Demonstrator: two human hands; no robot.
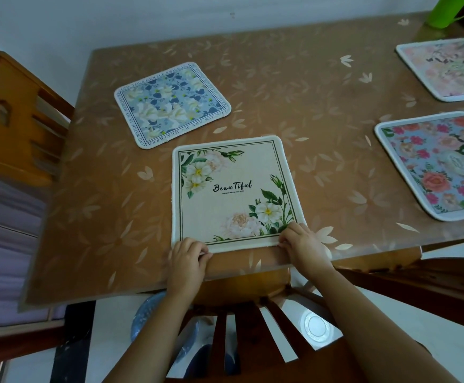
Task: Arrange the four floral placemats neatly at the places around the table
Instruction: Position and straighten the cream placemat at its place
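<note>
The left hand (pixel 188 255) has its fingers curled over the near-left corner of the cream mat (pixel 230 189) and pinches that edge. The right hand (pixel 302 244) grips the near-right corner in the same way, with its fingers bent over the white border. Both forearms reach in from 6 o'clock, over the back of a chair (pixel 239 313) tucked under the table (pixel 294 87).

The cream mat lies flat close to the near table edge, its near side roughly in line with that edge. It is printed with white and blush flowers and the word "Beautiful".

From the cream mat, the blue mat (pixel 171 105) lies at 11 o'clock, near it but not touching, and turned at an angle to the table's sides. The rose mat (pixel 435 164) lies at 3 o'clock, well apart, partly cut off by the frame. The pink mat (pixel 446 69) lies at 2 o'clock, beyond the rose mat and also cut off.

A green jug (pixel 446 11) stands at 1 o'clock by the far table corner. A second chair (pixel 12 114) stands at 9 o'clock against the left end of the table. A third chair (pixel 418 277) is at 4 o'clock.
</note>
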